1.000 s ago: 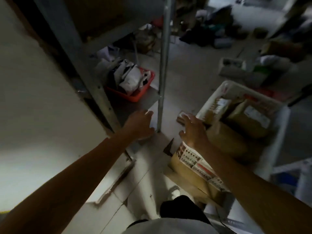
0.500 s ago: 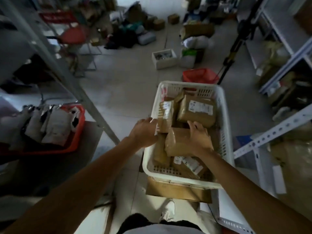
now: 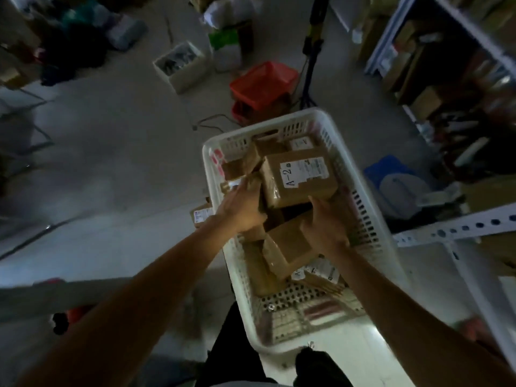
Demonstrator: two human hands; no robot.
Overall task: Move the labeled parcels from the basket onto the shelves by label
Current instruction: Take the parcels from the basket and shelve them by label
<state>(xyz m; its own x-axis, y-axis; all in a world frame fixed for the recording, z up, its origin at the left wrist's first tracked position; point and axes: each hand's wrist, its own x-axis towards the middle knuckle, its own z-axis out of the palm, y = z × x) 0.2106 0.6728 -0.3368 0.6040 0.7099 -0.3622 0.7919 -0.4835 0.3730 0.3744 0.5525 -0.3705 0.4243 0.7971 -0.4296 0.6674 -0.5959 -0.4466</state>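
Both hands have come off the near boxes and reached farther into the basket (image 3: 371, 219), right hand (image 3: 325, 222) gripping the A-2 box (image 3: 298, 177) from beneath, left hand (image 3: 243, 208) grasping a smaller parcel (image 3: 240, 166); lifting likely follows.

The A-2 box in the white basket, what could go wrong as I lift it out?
1. Both hands, left hand and right hand, hold the A-2 box only at its near edge, so it may tip away.
2. Parcels lean loosely in the white basket; the brown parcel below may shift.
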